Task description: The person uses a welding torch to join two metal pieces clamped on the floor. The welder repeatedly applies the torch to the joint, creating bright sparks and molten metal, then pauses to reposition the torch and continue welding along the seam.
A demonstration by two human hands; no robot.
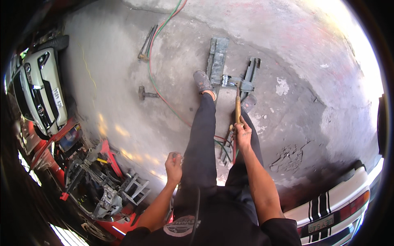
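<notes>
A gas torch with a brass-coloured handle (238, 108) is in my right hand (243, 133), fingers wrapped round its rear end. The torch's thin tip points away from me and reaches a grey steel bracket (245, 84) on the floor; I see no clear flame. Beside the bracket, and meeting it at its left, lies a longer grey steel channel (217, 61). My left hand (174, 164) is closed beside my left thigh; what it holds, if anything, is hidden. My left shoe (203, 82) is against the channel, and my right shoe (249, 103) is just below the bracket.
Red and green hoses (151, 74) snake across the concrete floor toward my legs. A hammer (146, 93) and a long-handled metal tool (148, 43) lie left. A white vehicle (45, 88) and engine parts (96, 186) are at left; a striped white car (328, 209) stands lower right.
</notes>
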